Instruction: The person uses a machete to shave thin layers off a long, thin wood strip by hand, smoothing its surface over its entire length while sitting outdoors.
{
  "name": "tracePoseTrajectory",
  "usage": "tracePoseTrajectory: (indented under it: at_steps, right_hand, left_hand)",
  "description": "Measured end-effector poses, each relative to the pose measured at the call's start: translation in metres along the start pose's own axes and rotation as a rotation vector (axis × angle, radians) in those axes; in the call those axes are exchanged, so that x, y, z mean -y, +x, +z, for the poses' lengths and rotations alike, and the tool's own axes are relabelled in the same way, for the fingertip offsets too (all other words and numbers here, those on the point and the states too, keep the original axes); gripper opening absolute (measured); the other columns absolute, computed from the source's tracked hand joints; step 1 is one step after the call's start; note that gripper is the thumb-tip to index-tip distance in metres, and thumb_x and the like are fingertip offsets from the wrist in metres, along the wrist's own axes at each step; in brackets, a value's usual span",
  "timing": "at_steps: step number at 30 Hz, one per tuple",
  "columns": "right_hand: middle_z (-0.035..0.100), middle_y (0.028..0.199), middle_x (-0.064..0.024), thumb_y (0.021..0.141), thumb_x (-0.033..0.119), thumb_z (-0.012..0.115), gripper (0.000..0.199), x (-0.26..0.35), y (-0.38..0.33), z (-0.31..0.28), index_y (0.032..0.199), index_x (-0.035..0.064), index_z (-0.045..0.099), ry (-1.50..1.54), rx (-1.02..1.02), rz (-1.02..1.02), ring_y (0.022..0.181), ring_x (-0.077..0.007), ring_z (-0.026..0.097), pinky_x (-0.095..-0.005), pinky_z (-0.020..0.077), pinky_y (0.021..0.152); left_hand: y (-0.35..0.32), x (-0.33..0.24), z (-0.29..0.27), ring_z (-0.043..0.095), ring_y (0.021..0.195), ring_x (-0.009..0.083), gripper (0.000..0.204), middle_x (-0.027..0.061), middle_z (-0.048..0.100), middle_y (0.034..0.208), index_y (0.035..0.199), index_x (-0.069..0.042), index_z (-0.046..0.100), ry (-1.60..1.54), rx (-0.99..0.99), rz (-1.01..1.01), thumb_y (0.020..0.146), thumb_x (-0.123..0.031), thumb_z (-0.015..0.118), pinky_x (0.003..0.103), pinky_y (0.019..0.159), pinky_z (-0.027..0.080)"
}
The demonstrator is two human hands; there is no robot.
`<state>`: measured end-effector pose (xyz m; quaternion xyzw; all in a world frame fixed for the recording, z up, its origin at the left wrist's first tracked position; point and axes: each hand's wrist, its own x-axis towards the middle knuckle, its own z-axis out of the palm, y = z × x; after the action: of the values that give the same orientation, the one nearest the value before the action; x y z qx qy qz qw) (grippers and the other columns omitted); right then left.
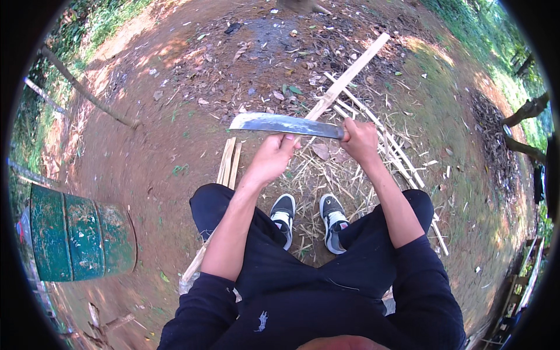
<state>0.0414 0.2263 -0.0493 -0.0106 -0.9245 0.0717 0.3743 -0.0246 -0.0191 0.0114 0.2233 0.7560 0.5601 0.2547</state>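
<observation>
My right hand (361, 141) is wrapped round the handle of a machete (274, 124). Its broad steel blade points left and lies across a long pale split-bamboo strip (352, 73). The near end of that strip is in my left hand (273, 157), the thumb up close below the blade. From there the strip slants away to the far right over the ground. Exactly how the edge meets the bamboo cannot be made out. My left fingers are partly hidden beneath the strip and blade.
Several thin bamboo strips (402, 160) lie to the right, with shavings (309, 175) scattered round my shoes. Cut bamboo pieces (228, 163) rest beside my left knee. A green metal drum (81, 236) stands at left. Thin trunks (93, 93) and branches (528, 111) edge the dirt ground.
</observation>
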Motion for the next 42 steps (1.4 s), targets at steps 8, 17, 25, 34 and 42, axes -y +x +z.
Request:
tracePoseTrajectory:
  at_steps: [8,17,25,34,42]
  right_hand:
    - [0.058,0.058,-0.0073,0.067,0.005,0.063,0.012,-0.023,0.003,-0.014,0.073,0.0086,0.053,-0.141,-0.092,-0.005,0.051,-0.0249,0.06,-0.0391,0.0458,0.051]
    - [0.059,0.06,-0.0078,0.062,0.004,0.067,0.018,-0.054,-0.008,-0.011,0.074,0.0087,0.055,-0.171,-0.076,0.124,0.051,-0.0266,0.06,-0.0391,0.0464,0.05]
    - [0.057,0.055,-0.0077,0.07,0.003,0.063,0.012,0.019,-0.005,-0.006,0.068,0.0087,0.053,-0.123,0.107,-0.051,0.044,-0.021,0.057,-0.0344,0.0446,0.042]
    - [0.054,0.048,-0.0057,0.075,0.002,0.06,0.018,-0.031,-0.008,-0.014,0.063,0.0106,0.049,-0.207,-0.088,-0.04,0.035,-0.0147,0.049,-0.0324,0.0377,0.035]
    - [0.06,0.055,-0.0129,0.084,0.012,0.058,0.014,-0.082,-0.01,-0.01,0.071,0.0058,0.06,-0.217,-0.11,0.125,0.046,-0.0312,0.06,-0.0427,0.0471,0.044]
  left_hand:
    - [0.008,0.002,-0.007,0.042,0.059,0.0067,0.04,-0.0028,0.051,0.068,0.093,0.001,0.066,0.057,0.004,0.014,0.106,-0.029,0.043,0.026,0.055,0.036]
    - [0.014,0.006,-0.009,0.041,0.054,0.0069,0.034,-0.0036,0.05,0.064,0.091,-0.001,0.066,0.045,-0.054,0.063,0.105,-0.024,0.045,0.029,0.05,0.034]
    - [0.006,0.025,-0.007,0.061,0.062,0.0223,0.036,0.0123,0.064,0.069,0.088,0.001,0.069,0.089,-0.088,0.031,0.102,-0.022,0.045,0.039,0.061,0.046]
    - [0.01,0.006,-0.02,0.044,0.051,0.0095,0.031,-0.0003,0.051,0.059,0.088,-0.003,0.067,0.127,-0.133,-0.03,0.101,-0.02,0.046,0.032,0.048,0.033]
    - [-0.005,0.023,-0.014,0.055,0.055,0.0159,0.027,0.0069,0.06,0.064,0.087,-0.002,0.068,0.206,0.014,0.037,0.096,-0.015,0.047,0.037,0.051,0.041]
